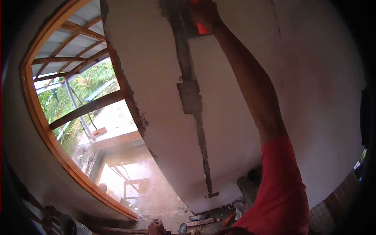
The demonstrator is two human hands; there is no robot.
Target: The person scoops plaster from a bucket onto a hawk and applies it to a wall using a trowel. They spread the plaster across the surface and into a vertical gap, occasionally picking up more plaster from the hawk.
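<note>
My right hand (pixel 205 15) is raised high against the white wall (pixel 235 102), its fingers closed round a flat orange-red tool (pixel 202 29). The tool lies close over the top of a rough grey cement strip (pixel 184 51), and the view's upper edge cuts off part of it. Down the wall the strip runs through a squarish cement patch (pixel 190 98) and narrows toward the floor. Low in the view, my left hand (pixel 156 226) shows small with curled fingers; what it holds, if anything, I cannot make out.
On the left, an orange-brown wooden door frame (pixel 43 129) with a crossbar (pixel 88 109) opens onto a roofed yard. Wood scraps (pixel 201 222) and rubble lie at the wall's foot. A grey block-like piece (pixel 248 188) leans near my red sleeve (pixel 276 188).
</note>
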